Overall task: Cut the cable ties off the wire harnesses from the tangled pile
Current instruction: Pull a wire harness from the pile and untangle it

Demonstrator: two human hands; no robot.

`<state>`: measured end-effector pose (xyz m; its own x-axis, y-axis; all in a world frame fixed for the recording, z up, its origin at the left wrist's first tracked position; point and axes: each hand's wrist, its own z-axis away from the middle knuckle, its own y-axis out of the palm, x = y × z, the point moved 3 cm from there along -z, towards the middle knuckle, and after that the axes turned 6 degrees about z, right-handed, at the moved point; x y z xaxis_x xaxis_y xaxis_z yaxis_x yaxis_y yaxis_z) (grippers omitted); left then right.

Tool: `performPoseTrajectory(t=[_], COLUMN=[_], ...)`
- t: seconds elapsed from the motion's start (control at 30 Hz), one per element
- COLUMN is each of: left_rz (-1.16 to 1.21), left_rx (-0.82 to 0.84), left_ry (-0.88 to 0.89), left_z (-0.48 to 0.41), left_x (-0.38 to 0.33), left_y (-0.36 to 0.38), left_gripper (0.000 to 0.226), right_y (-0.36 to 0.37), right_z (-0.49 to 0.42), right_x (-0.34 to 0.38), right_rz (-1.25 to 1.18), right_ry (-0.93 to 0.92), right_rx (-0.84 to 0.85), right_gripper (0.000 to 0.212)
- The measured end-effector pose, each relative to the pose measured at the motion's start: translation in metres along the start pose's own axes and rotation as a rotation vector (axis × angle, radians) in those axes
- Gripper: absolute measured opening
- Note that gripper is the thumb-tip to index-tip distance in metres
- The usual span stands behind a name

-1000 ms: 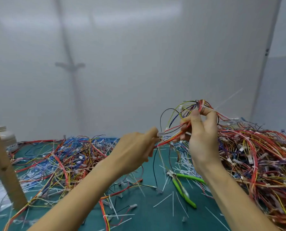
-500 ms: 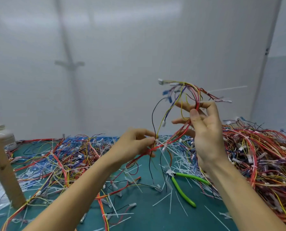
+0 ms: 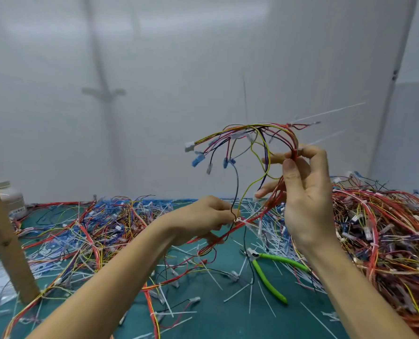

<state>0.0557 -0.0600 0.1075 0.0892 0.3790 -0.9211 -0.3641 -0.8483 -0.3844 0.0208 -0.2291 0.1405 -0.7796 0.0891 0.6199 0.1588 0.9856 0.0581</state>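
Having spread wider since half a second ago, the multicoloured wire harness [image 3: 250, 148] is hanging above the surface, the left hand [image 3: 201, 220] pinching its white cable tie [image 3: 239, 220] and the right hand [image 3: 303, 192] gripping the upper bundle, so the person is best keeping it taut before reaching for the green-handled cutters [image 3: 268, 272].

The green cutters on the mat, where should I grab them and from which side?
Take the cutters by the two green handles, coming from above on the near right. The handles splay toward you while the jaws point away left, and both hands, left and right, hold wires.
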Motion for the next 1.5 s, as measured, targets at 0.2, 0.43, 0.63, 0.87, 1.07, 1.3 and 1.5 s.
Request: performPoseTrajectory(t=[0.2,0.43,0.63,0.87,1.07,1.3,1.5], left_rz=[0.207,0.51,0.659,0.696,0.037,-1.253,-1.008], left_rx=[-0.045,-0.045,0.019,-0.032,-0.593,-0.223,0.019], left_ry=[0.05,-0.032,-0.173,-0.205,-0.049,-0.067,-0.217], left_z=[0.006,0.006,0.015,0.019,0.013,0.024,0.041], left_x=[0.004,0.011,0.014,0.016,0.023,0.098,0.135], left_y=[-0.007,-0.012,-0.016,-0.023,-0.06,-0.076,-0.077], left_gripper=[0.02,0.018,0.007,0.018,0.022,0.027,0.017], right_y=[-0.006,-0.013,-0.013,-0.022,-0.025,-0.034,-0.044], right_z=[0.005,0.01,0.013,0.009,0.0,-0.033,-0.064], right_x=[-0.013,-0.023,-0.027,-0.029,-0.02,0.011,0.025], right_rz=[0.041,0.014,0.049,0.007,-0.061,-0.106,-0.067], right_ry=[0.045,0.083,0.089,0.067,0.052,-0.036,-0.066], right_rx=[-0.13,-0.176,-0.161,-0.22,-0.24,-0.361,-0.415], right_gripper=[0.017,0.022,0.022,0.027,0.023,0.009,0.008])
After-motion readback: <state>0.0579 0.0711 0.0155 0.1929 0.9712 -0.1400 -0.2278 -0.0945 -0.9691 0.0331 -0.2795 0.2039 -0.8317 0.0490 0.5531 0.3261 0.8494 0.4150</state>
